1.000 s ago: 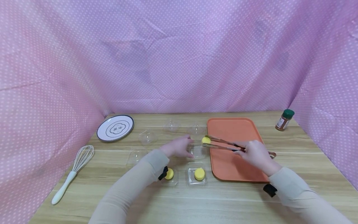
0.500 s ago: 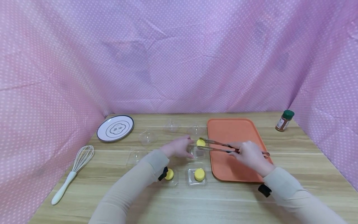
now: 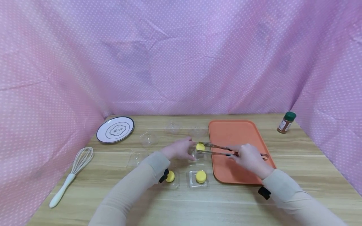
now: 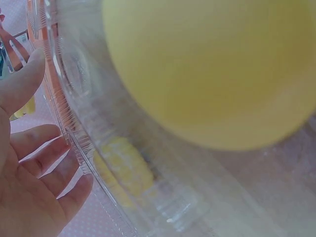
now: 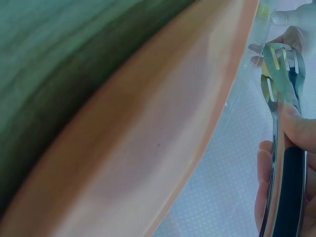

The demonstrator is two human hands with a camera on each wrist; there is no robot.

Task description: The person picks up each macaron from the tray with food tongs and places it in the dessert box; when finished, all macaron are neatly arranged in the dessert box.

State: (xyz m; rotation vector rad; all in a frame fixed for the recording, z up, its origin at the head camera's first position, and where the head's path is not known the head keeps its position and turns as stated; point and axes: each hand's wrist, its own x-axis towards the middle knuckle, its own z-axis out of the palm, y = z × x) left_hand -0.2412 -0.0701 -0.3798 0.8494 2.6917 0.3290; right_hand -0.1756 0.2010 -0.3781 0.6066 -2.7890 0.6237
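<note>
My right hand (image 3: 249,158) grips metal tongs (image 3: 215,153) with dark handle sections, pointing left over the orange tray's edge. Between the tong tips is a yellow macaron (image 3: 200,147), low over a clear plastic box (image 3: 199,156). My left hand (image 3: 179,149) is at that box's left side, thumb and fingers spread along it; the left wrist view shows its fingers (image 4: 74,197) loosely extended. Two more yellow macarons, one on the right (image 3: 201,176) and one on the left (image 3: 170,176), sit in clear boxes nearer me. The right wrist view shows the tongs (image 5: 289,192) in my palm.
The orange tray (image 3: 237,172) lies right of the boxes. Clear domed lids (image 3: 148,138) stand at the back and left. A plate (image 3: 104,131) and a whisk (image 3: 69,180) lie at left; a green-capped spice jar (image 3: 286,122) stands at far right.
My right hand has moved left with the tongs, carrying the macaron from the tray's edge to over the clear box and lowering it. The left hand has stayed at the box.
</note>
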